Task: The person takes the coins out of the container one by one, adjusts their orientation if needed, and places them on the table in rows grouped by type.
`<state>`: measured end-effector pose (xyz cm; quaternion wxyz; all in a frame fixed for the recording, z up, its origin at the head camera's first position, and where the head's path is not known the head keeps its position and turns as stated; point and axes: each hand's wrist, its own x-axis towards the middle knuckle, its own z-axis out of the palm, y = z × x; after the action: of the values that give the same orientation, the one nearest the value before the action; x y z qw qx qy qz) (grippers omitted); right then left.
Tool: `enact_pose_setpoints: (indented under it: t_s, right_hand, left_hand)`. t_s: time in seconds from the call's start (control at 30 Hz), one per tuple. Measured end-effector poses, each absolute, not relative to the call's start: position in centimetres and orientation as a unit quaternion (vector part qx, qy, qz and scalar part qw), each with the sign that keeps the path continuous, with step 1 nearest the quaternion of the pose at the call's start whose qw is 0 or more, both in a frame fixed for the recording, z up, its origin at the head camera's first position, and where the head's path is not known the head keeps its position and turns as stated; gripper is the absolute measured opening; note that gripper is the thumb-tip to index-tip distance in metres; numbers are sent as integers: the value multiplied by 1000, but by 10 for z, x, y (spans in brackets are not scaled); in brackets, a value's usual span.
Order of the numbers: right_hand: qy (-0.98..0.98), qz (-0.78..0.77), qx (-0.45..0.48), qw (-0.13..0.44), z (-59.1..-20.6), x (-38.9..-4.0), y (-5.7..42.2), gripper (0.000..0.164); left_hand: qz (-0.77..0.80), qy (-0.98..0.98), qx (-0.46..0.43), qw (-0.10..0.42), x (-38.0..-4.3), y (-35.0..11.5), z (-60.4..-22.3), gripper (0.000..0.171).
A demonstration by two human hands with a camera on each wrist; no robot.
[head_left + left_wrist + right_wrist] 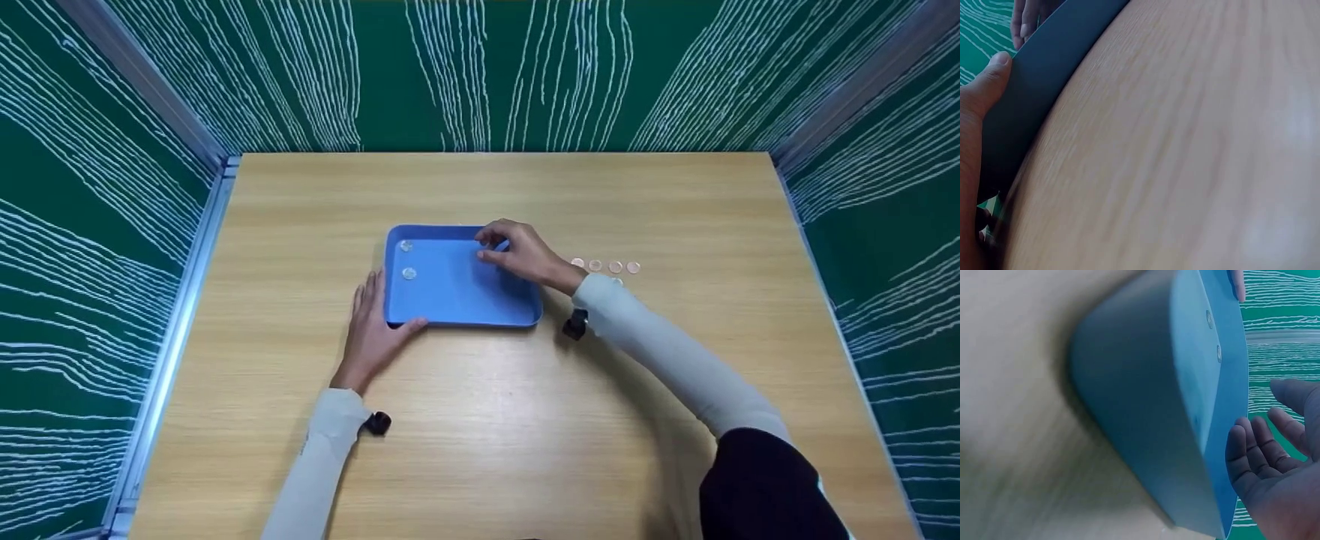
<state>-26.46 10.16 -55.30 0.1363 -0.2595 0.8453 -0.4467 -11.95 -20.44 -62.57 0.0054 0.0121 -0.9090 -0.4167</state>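
A shallow blue tray (465,292) lies on the table. Inside it, near the left wall, are two small round discs that look like coins, an upper coin (406,246) and a lower coin (409,274). My left hand (375,330) rests at the tray's near left corner, fingers straight along the left side and thumb (995,79) against the near wall. Over the tray's right part hovers my right hand (521,251), its fingers loosely bent. Thumb and forefinger stand apart in the right wrist view, and nothing shows between them.
Right of the tray, a row of several coins (615,267) lies on the wooden table (480,420). Another coin is partly hidden by the right sleeve (660,337). Green walls (495,75) with white lines enclose the table's back and sides.
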Motion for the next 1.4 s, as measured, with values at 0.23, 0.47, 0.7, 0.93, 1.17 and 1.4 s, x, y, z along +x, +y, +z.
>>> enact_pose_setpoints:
  t_s: [0.23, 0.47, 0.7, 0.93, 1.17, 1.4]
  right_hand:
    - [846, -428, -275, 159, -550, -275, 89, 35]
    - [840, -413, -301, 182, -549, -282, 69, 36]
    - [831, -400, -332, 196, -558, -283, 49, 33]
    - [825, -383, -348, 227, -562, -285, 31, 31]
    - [815, -380, -376, 223, -567, -286, 16, 32]
    - [816, -373, -394, 201, -574, -285, 2, 32]
  left_hand:
    - [-420, -907, 7, 6, -123, -202, -625, 127]
    - [-421, -907, 16, 4, -120, -201, -627, 127]
    - [-425, -905, 12, 9, -119, -201, -628, 125]
    - [-420, -908, 11, 2, -119, -204, -626, 125]
    - [-421, -907, 12, -1, -117, -206, -626, 124]
    - [-417, -909, 2, 12, -118, -206, -627, 124]
